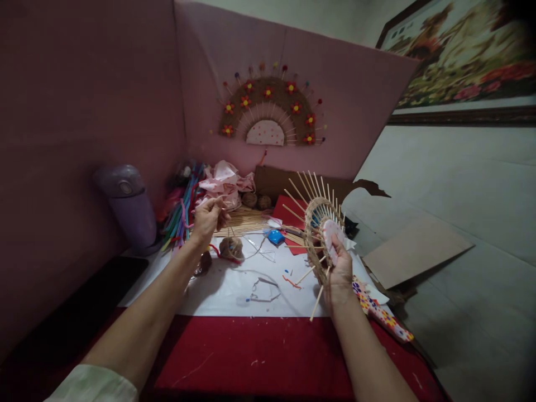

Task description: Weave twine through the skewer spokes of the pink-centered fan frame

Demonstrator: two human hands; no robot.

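My right hand (340, 268) grips a half-round fan (312, 223) made of thin wooden sticks with jute twine woven between them. Its thumb presses on the fan's pale dotted centre (333, 237), and bare stick ends fan outward. Up at the left, my left hand (208, 218) is closed in a pinch on a strand of jute twine (231, 228). Below that hand a ball of jute twine (230, 247) rests on the white sheet, and a loose strand runs from it toward the fan.
A finished-looking fan with red flowers (268, 92) hangs on the pink board. Behind the sheet lie thin sticks (243, 220), pink cloth (224, 181) and pipe cleaners (180, 218). A purple bottle (129, 206) stands left; flower-patterned scissors or a similar item (383, 312) lies right.
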